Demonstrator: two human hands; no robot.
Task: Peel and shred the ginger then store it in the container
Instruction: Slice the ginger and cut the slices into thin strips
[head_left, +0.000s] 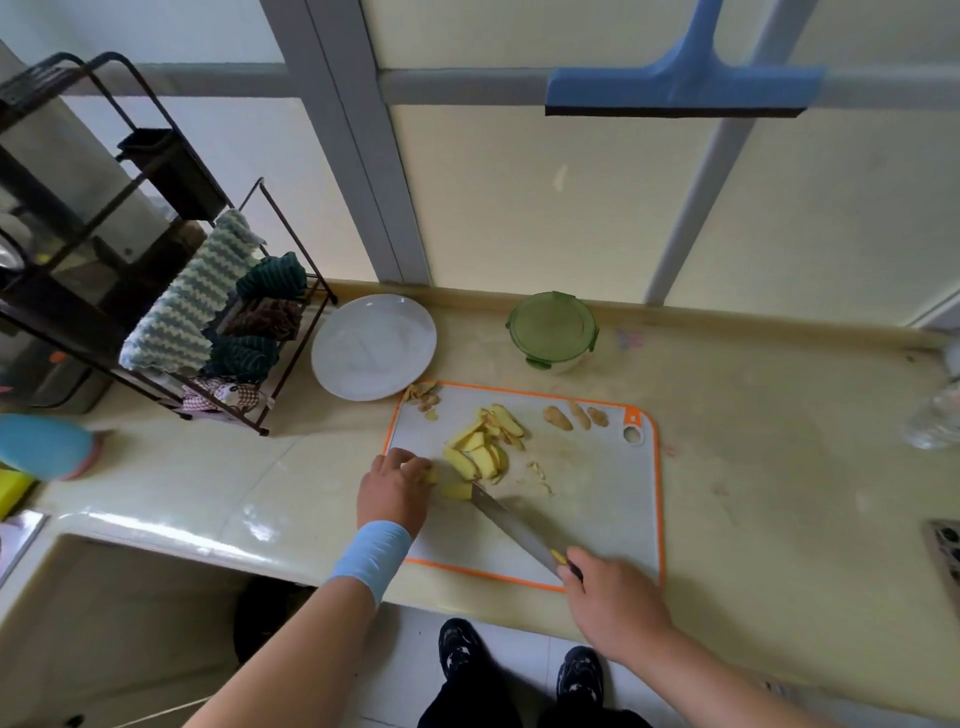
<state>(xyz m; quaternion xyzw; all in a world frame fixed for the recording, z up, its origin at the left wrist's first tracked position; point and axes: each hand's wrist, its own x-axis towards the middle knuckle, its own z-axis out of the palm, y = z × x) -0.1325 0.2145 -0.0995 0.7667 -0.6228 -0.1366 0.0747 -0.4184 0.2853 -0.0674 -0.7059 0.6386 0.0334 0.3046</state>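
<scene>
Ginger chunk (456, 491) under left hand (395, 491), one knife (511, 527), three ginger knobs (579, 414)

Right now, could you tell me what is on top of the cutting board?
Ginger slices, three small knobs, peel scraps and the knife; the left hand covers part of the piece it holds.

No writing, brand, number or sign can be read anywhere. The cutting board (597, 499) has an orange tab (631, 417) by its hanging hole, with a small pale mark on it, too small to make out. On the bench (779, 441), just right of the green-lidded container (552, 328), a faint coloured smudge (629, 340) is too blurred to tell as print.
</scene>
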